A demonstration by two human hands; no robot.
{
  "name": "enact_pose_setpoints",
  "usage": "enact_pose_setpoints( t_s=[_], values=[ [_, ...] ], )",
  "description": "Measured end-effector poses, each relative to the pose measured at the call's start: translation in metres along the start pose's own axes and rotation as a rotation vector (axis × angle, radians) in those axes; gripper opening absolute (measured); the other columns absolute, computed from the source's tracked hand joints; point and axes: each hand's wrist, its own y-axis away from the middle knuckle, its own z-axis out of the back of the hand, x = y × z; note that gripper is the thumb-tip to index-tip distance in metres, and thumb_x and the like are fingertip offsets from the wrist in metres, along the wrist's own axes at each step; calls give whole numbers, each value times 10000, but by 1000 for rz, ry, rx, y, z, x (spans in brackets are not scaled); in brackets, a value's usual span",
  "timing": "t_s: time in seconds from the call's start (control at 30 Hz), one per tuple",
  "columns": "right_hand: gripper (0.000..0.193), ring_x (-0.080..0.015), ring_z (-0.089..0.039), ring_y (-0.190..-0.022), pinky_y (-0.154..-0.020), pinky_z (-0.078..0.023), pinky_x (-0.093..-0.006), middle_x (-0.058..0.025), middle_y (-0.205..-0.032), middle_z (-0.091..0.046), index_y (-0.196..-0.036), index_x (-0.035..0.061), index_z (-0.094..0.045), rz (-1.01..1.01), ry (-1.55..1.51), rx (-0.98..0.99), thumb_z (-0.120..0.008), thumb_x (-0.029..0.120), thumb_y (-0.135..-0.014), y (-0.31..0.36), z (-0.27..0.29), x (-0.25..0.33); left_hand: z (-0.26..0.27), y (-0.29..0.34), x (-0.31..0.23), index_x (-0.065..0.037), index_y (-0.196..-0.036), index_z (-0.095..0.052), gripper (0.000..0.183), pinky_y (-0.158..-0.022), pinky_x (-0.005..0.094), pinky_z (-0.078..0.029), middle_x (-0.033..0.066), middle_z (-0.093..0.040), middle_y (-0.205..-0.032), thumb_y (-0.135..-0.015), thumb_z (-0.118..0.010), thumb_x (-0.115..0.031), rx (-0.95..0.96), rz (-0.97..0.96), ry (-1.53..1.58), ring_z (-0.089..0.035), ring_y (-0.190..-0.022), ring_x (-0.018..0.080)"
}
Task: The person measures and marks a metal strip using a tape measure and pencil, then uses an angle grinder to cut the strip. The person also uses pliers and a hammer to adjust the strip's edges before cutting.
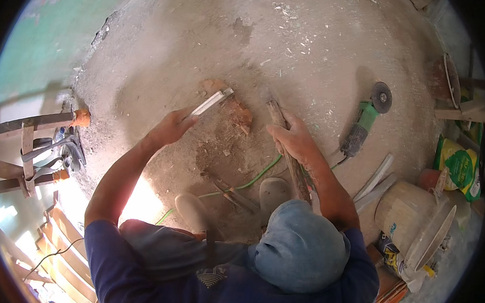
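My left hand (173, 128) is closed around one end of a short, pale, straight metal-looking strip (212, 101), which points up and away to the right. My right hand (294, 136) grips a rough, weathered wooden stick (295, 173); its far end juts past my fingers and its near end runs back beside my knee. Beneath the strip, a broken orange-brown piece (240, 114) lies on the dusty floor among crumbs. Between my shoes (275, 193) lie some thin dark rods (232, 197), whose kind I cannot make out.
A green angle grinder (366, 120) lies on the floor to the right. A green cable (252, 180) crosses near my feet. Farther right are pale strips (375, 181), a large dirty bucket (405, 213) and a green-yellow sack (458, 167). Wooden furniture legs (32, 127) stand at left.
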Motion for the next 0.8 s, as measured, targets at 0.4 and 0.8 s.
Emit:
enact_pose_setpoints(
  t_s=[0.4,0.8],
  values=[
    [717,-290,-633,-1199,-1031,-474,-369,-264,-1317,-623,-1443,-76,-466,320,317,-278,-749,229,-860,10,17,-13,-10,1,2,-41,-1462,-508,513,-860,349,-517,95,-660,-1040,-1065,-541,-363,-56,-37,83,-612,-917,170],
    [703,-214,-651,-1038,-912,-525,-333,-176,-1197,-662,-1449,-93,-458,247,267,-163,-750,166,-864,39,14,-34,-7,2,-6,-51,-1449,-513,482,-873,371,-507,115,-657,-1012,-1068,-529,-346,-108,-53,-32,-615,-933,205]
  ],
)
